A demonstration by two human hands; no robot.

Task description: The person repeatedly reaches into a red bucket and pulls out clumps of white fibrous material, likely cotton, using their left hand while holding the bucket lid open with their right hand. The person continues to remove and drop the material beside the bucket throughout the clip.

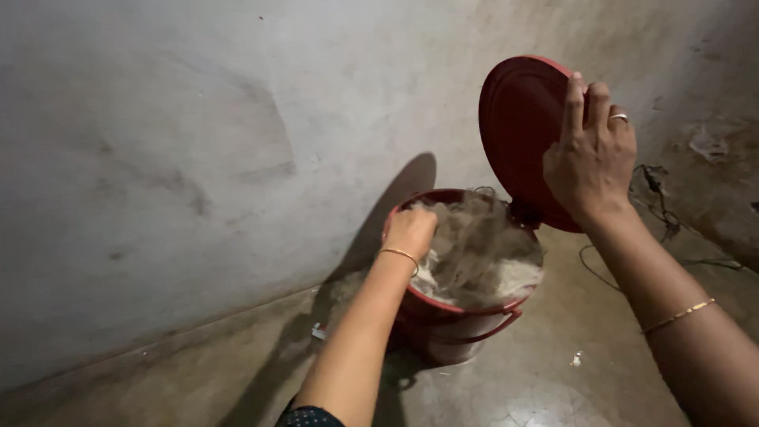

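Note:
A red round bin stands on the floor by the wall, filled with grey fluff and pale scraps. Its red lid is tipped up and open. My right hand holds the lid by its upper edge; a ring is on one finger. My left hand reaches down into the bin at its left rim, fingers closed in the fluff. Whether it grips any of it is hidden. Thin gold bangles sit on both wrists.
A stained grey wall runs behind the bin and meets a concrete floor. Dark cords trail on the floor at the right. A small white scrap lies near the bin.

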